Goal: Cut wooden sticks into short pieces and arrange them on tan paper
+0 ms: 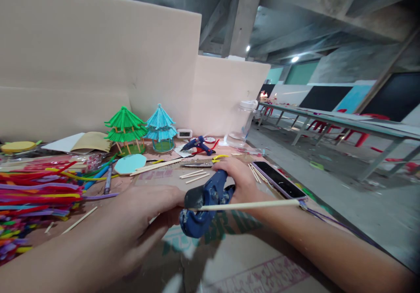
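Here, stick [249, 205] in blue cutter [205, 205] — between hands [197, 188]

Craft workshop, concrete ceiling [295, 4], long worktables [344, 122], pipe cleaners [36, 192], glue gun [198, 144]

The right hand [238, 177] grips the handles of a blue cutter [205, 205], whose head sits around a thin wooden stick [256, 204]. The left hand [149, 210] seems to hold the stick's near end, though blur hides its fingers. Pipe cleaners [36, 197] lie on the counter [249, 266] at left.
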Available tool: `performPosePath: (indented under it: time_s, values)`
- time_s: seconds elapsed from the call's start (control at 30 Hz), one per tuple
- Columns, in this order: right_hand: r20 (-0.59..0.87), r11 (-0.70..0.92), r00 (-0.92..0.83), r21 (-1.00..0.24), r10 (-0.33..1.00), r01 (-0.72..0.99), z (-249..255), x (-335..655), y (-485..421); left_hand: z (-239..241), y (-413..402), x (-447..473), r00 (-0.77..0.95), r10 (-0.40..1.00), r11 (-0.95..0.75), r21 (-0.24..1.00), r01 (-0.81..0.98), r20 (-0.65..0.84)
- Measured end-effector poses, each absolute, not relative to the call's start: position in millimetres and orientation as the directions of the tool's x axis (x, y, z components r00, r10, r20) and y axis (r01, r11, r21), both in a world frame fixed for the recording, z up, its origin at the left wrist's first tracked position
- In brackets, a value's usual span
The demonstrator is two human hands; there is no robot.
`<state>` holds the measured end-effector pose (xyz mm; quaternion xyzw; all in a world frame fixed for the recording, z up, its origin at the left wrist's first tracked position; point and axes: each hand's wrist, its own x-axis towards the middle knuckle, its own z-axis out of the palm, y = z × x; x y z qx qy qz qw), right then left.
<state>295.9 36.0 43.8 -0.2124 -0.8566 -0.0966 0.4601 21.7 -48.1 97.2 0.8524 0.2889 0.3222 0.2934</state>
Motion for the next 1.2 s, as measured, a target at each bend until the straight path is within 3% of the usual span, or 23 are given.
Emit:
performPosePath:
  time_s: [0.1,0.13,0.27,0.37,0.53,0.63,1.1,1.2]
  values:
    - [0.768,0.884,-0.531,-0.095,0.358,0.458,42.5,297.2,37.2,96.3,-45.6,21.7,0.638,0.674,-0.706,0.580,0.406,0.373]
    - [0.742,0.875,-0.536,-0.139,0.403,0.464,41.8,296.7,37.1,95.4,-44.5,21.9,0.616,0.695,-0.687,0.595,0.417,0.370]
    - [0.573,0.789,-0.546,-0.390,0.611,0.474,39.4,288.8,33.9,91.0,-38.5,20.9,0.492,0.828,-0.456,0.833,0.313,0.268]
    - [0.443,0.700,-0.551,-0.547,0.707,0.459,41.2,279.5,28.2,91.1,-32.2,18.1,0.462,0.854,-0.340,0.929,0.144,0.241]
    - [0.262,0.614,-0.650,-0.682,0.713,0.398,46.8,267.7,15.3,93.3,-22.8,14.1,0.681,0.715,-0.129,0.987,-0.096,0.159]
    - [0.197,0.556,-0.694,-0.759,0.693,0.340,47.8,264.5,9.9,92.3,-19.3,14.8,0.716,0.670,-0.067,0.977,-0.204,0.195]
    - [0.049,0.345,-0.582,-0.844,0.812,0.411,44.2,257.4,7.0,85.8,-12.5,16.8,0.675,0.706,-0.014,0.956,-0.293,0.217]
    - [0.093,0.374,-0.574,-0.839,0.814,0.395,41.5,259.7,9.7,85.2,-8.2,10.1,0.655,0.727,-0.037,0.964,-0.263,0.207]
